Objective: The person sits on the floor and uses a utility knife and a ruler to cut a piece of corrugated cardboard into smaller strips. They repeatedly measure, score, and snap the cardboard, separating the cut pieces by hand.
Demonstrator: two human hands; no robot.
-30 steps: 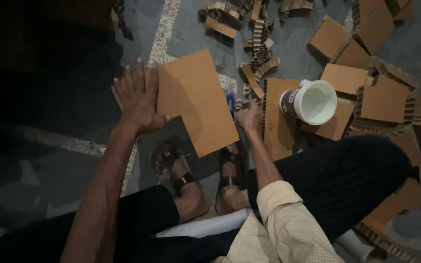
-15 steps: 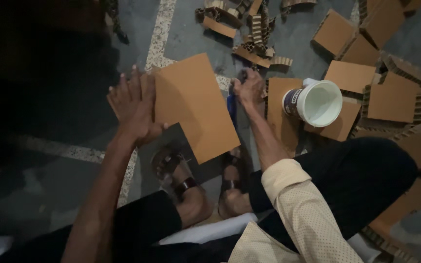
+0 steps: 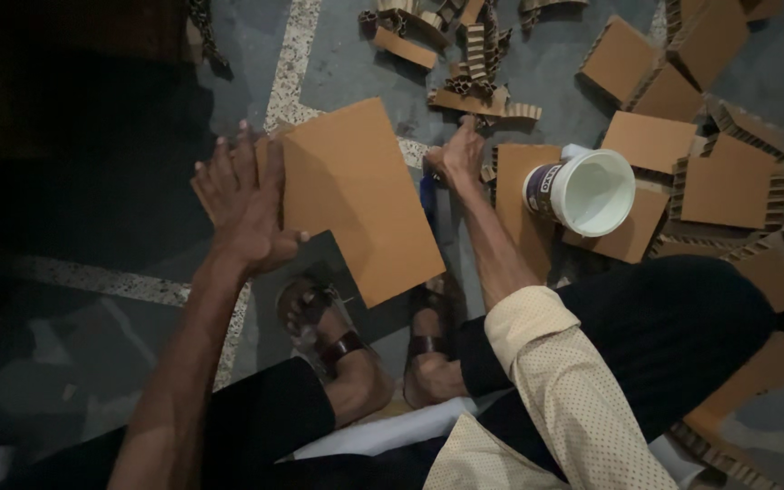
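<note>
My left hand (image 3: 245,201) lies flat with fingers spread on the left edge of a large brown cardboard panel (image 3: 360,195), thumb hooked around the edge, holding it tilted above the floor. My right hand (image 3: 457,152) reaches down to the floor just past the panel's far right corner, fingers curled. A blue object (image 3: 427,195) lies along the panel's right edge, right below that hand; whether the hand grips it is unclear. A white plastic bucket (image 3: 592,191) lies tipped on its side right of my right forearm, mouth toward me.
Flat cardboard squares (image 3: 651,141) and honeycomb cardboard strips (image 3: 478,54) litter the grey floor ahead and to the right. My sandalled feet (image 3: 333,340) sit under the panel's near edge. The left side is dark.
My right hand has moved away from me along the floor, from beside the panel's edge to beyond its far corner. The left hand keeps its hold on the panel.
</note>
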